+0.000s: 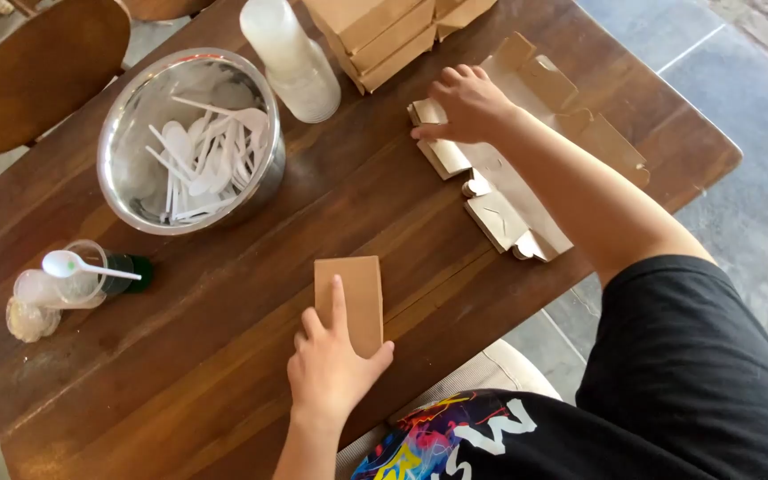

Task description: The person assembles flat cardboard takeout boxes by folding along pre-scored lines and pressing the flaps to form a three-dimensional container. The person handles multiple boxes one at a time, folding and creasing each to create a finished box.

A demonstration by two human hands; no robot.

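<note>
On a wooden tabletop (224, 293), the left hand (331, 364) lies flat, fingers spread, on a folded brown cardboard box (349, 298). The right hand (468, 102), fingers curled, presses the stack of unfolded flat boxes (526, 178), well apart. Assembled boxes (384, 36) stand stacked beyond; many flats seemingly remain.

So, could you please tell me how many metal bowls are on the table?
1. The metal bowl stands at the far left of the wooden table, holding white plastic spoons, beside a stack of clear cups. None seems hidden.
</note>
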